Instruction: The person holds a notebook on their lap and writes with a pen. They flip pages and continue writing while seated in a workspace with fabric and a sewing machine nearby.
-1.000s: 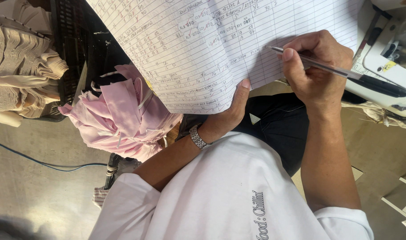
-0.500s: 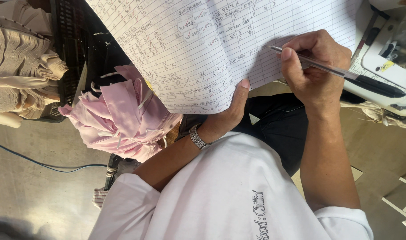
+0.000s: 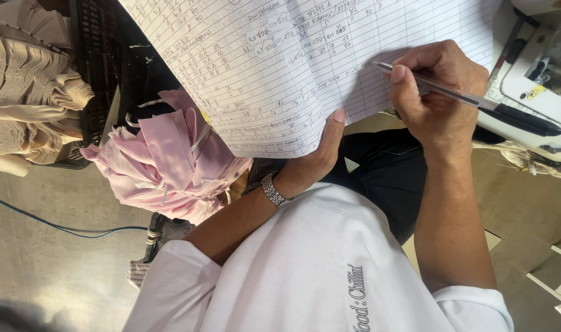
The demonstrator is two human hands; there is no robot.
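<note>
The right hand (image 3: 437,98) has slid its pen (image 3: 471,98) slightly along the ruled sheet (image 3: 280,67).

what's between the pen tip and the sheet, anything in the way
Nothing visible. The right hand holds the pen with its tip right at the lined sheet, and no object lies between them. The left hand grips the sheet's lower edge, well clear of the tip.

Bright daylight, soft shadows, sharp focus
</note>
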